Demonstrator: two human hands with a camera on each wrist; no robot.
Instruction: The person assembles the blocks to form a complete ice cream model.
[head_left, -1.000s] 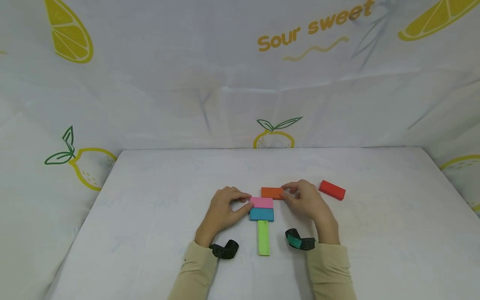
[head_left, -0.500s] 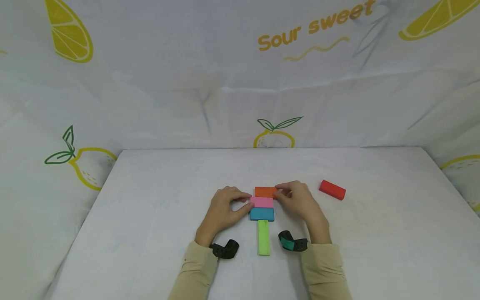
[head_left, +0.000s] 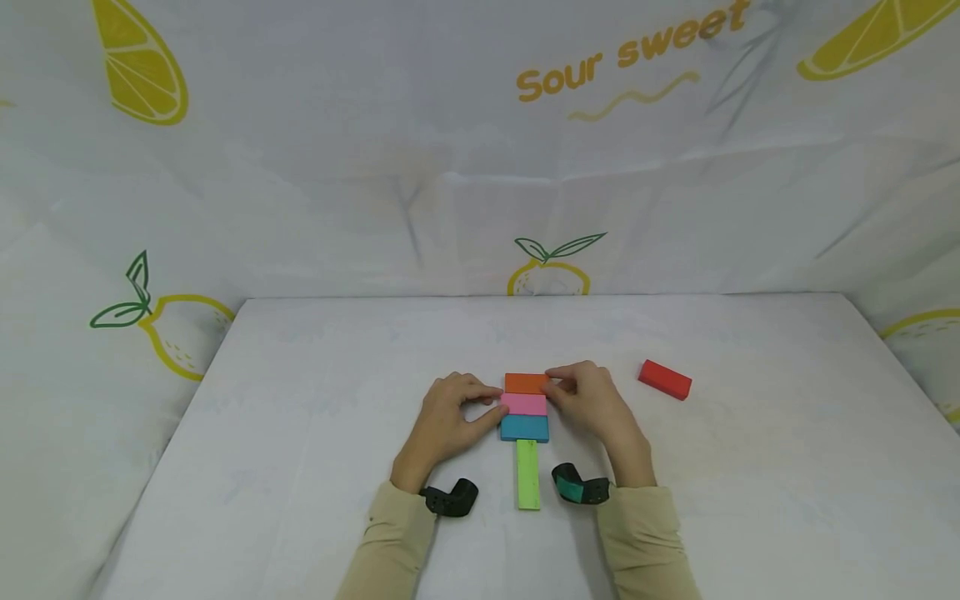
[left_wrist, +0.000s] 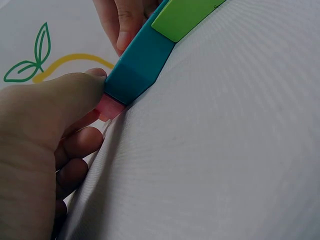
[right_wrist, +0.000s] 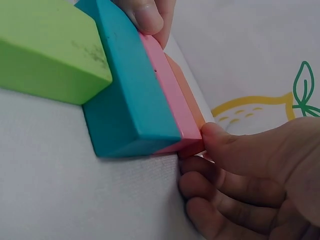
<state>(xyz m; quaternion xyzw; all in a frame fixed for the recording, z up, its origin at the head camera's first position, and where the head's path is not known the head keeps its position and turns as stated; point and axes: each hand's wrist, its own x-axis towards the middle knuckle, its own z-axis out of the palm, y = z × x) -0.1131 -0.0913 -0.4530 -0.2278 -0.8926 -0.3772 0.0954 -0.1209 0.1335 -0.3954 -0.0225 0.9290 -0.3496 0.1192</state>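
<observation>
Four flat rectangular blocks form a column on the table: an orange block (head_left: 527, 383) at the far end, then a pink block (head_left: 525, 405) and a blue block (head_left: 525, 428), all crosswise. A light green block (head_left: 528, 475) runs lengthwise from the blue one's near side. My left hand (head_left: 450, 417) holds the pink block's left end between thumb and index finger; the thumb tip also lies against the blue block (left_wrist: 137, 67) in the left wrist view. With thumb and index finger, my right hand (head_left: 600, 408) pinches the right end of the orange block, flush behind the pink one.
A red block (head_left: 664, 380) lies slanted to the right of my right hand. White cloth covers the table (head_left: 300, 467), and a lemon-printed white curtain (head_left: 360, 167) hangs behind its far edge. Black bands sit at both wrists.
My right hand has slid the orange block leftward until it lines up behind the pink block. My left hand stays at the pink block's left end.
</observation>
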